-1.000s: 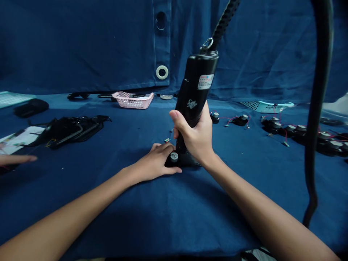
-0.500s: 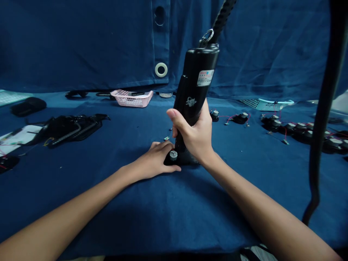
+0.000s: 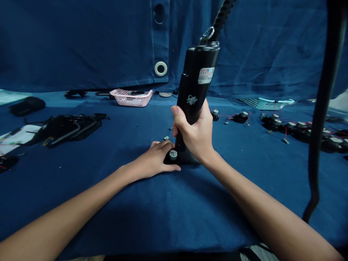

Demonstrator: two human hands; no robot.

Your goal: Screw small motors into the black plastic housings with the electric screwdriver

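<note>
My right hand (image 3: pixel 196 132) is wrapped around a black electric screwdriver (image 3: pixel 197 85), which leans slightly, its lower end pointing down at the table. A metal ring and a ribbed cord come out of the tool's top. With thumb and fingers, my left hand (image 3: pixel 154 159) grips a black part with a round silver top (image 3: pixel 173 155), which looks like a small speaker. It lies on the blue cloth, right beside the tool's lower end. The screwdriver's tip is hidden behind the part and my fingers. A tiny green circuit board (image 3: pixel 166 138) on a wire lies just beyond my left fingers.
More wired black parts (image 3: pixel 299 130) sit in a cluster at the right, others (image 3: pixel 241 117) nearer the middle. At the back stand a pink basket (image 3: pixel 132 98) and a turquoise basket (image 3: pixel 268 104). Black pieces (image 3: pixel 73 128) lie at the left. A thick black cable (image 3: pixel 320 108) hangs at the right.
The screwdriver's upper part has tilted a little to the right and become more upright, with my right thumb moving along. My left hand and the black part stay in place.
</note>
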